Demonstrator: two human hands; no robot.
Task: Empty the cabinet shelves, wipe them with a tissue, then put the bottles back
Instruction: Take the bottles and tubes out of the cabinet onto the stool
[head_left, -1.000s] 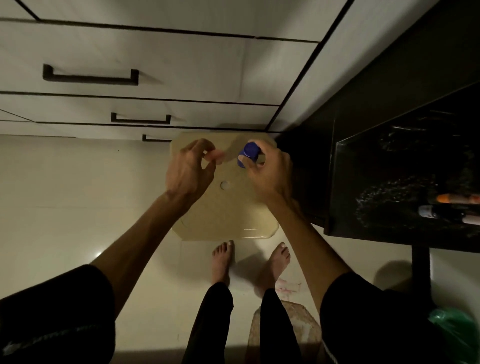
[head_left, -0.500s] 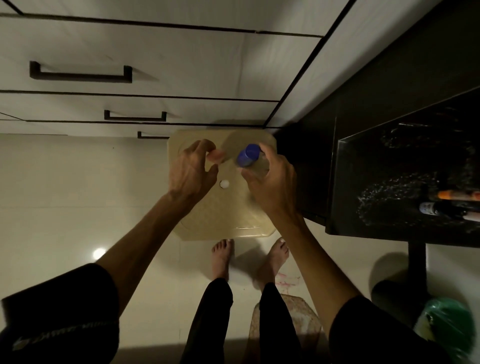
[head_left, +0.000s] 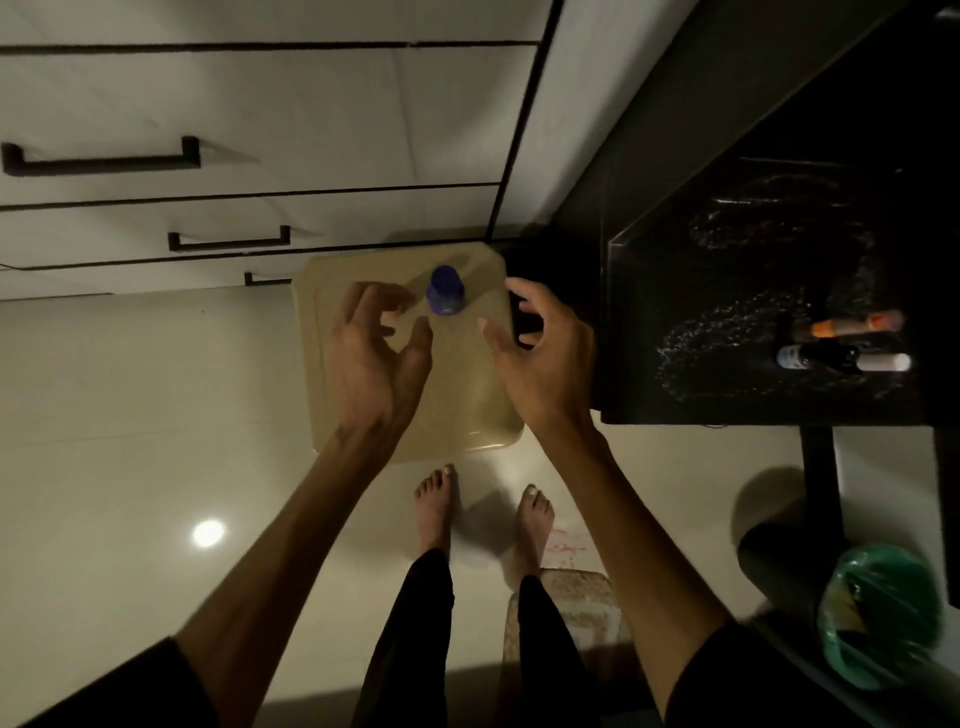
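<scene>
A small bottle with a blue cap (head_left: 445, 291) stands upright on a beige plastic stool (head_left: 467, 410) near its far edge. My left hand (head_left: 376, 353) hovers just left of and nearer than the bottle, its fingers loosely curled and holding nothing. My right hand (head_left: 540, 353) hangs to the bottle's right with fingers spread, apart from it. Several bottles lie on a dark speckled shelf (head_left: 727, 332) at the right, among them an orange one (head_left: 852, 325) and a black-and-white one (head_left: 841, 359).
White drawers with black handles (head_left: 104, 158) stand behind the stool. My bare feet (head_left: 436, 499) are on the glossy cream floor just in front of it. A green bag (head_left: 878, 629) sits low at the right, and a second stool (head_left: 571, 597) is behind my legs.
My right hand has let go of the blue-capped bottle, which now stands on the stool. Both hands have drawn apart from it and opened.
</scene>
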